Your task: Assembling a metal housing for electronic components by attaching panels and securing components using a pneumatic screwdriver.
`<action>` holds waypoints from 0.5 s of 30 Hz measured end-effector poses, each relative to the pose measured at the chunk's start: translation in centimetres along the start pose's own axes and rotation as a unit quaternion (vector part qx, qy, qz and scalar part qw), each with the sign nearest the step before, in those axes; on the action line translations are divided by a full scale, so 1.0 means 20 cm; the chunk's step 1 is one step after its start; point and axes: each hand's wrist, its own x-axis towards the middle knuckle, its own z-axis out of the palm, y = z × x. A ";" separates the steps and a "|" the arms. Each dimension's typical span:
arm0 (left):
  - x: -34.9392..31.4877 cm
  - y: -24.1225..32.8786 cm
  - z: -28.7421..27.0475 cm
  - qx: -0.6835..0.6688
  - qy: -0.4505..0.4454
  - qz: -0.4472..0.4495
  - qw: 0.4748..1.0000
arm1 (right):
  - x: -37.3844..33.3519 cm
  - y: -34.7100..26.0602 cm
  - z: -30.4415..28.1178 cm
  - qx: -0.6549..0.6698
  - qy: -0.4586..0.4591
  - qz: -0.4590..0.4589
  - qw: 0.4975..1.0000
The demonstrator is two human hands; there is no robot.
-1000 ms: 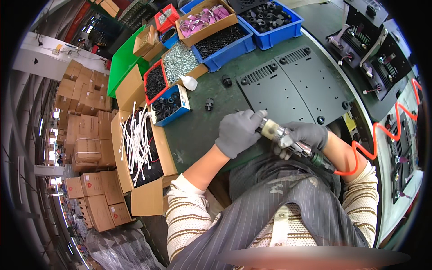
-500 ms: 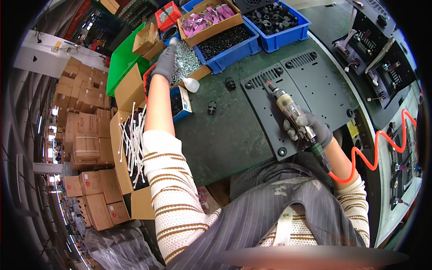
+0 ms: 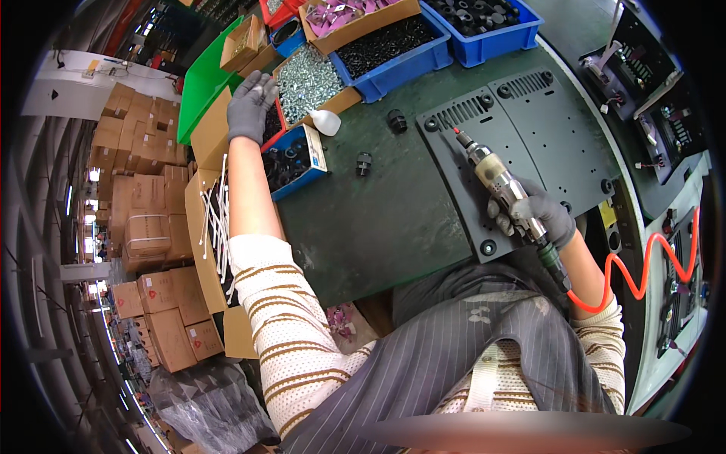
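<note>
Parts (small, black) lie in the red bin.

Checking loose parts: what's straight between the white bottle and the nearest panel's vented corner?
One black fitting, on the green table, shown in the head view.

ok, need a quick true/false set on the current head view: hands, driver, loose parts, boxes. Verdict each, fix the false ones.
1. The right grip holds the power driver. True.
2. The left grip is wrapped around the white bulb-shaped item. False: the left grip is at the red bin, apart from the white bulb-shaped item.
3. Two short black fittings sit on the green tabletop, left of the dark perforated panels. True.
4. The driver's hose is blue. False: the hose is red.
5. The box of white ties is right of the panels. False: the box is left of them.
</note>
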 end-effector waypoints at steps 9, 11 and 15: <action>0.07 -0.13 0.06 0.639 -0.046 0.201 0.741 | 0.00 -0.02 0.04 -0.038 0.036 0.012 0.999; 0.12 -0.17 0.10 0.691 -0.040 0.200 0.694 | 0.00 -0.02 0.04 -0.033 0.041 0.013 0.999; 0.20 -0.19 0.13 0.702 -0.108 0.149 0.689 | 0.01 -0.01 0.02 -0.053 0.032 0.018 0.998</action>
